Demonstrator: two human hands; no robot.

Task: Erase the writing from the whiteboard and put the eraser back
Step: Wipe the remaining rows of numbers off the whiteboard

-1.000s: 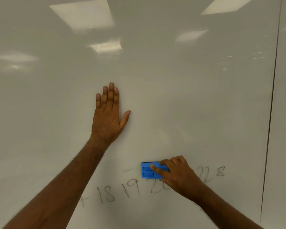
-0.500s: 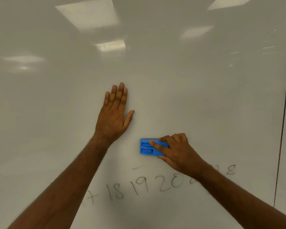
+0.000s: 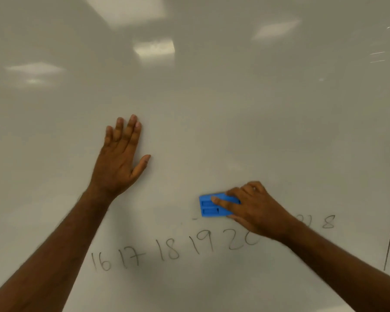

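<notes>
Right hand (image 3: 254, 210) grips blue eraser (image 3: 212, 206), pressed flat on whiteboard (image 3: 234, 109) just above the handwritten numbers (image 3: 167, 251) "16 17 18 19 20"; a lone "8" shows beyond the wrist. Left hand (image 3: 119, 161) lies open, palm flat on board, upper left of eraser

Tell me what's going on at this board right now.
A person is wiping a whiteboard. The right hand presses a blue eraser to the board just above a row of handwritten numbers, 16 through 20 and further digits, still unerased. The left hand rests flat and open on the board.
</notes>
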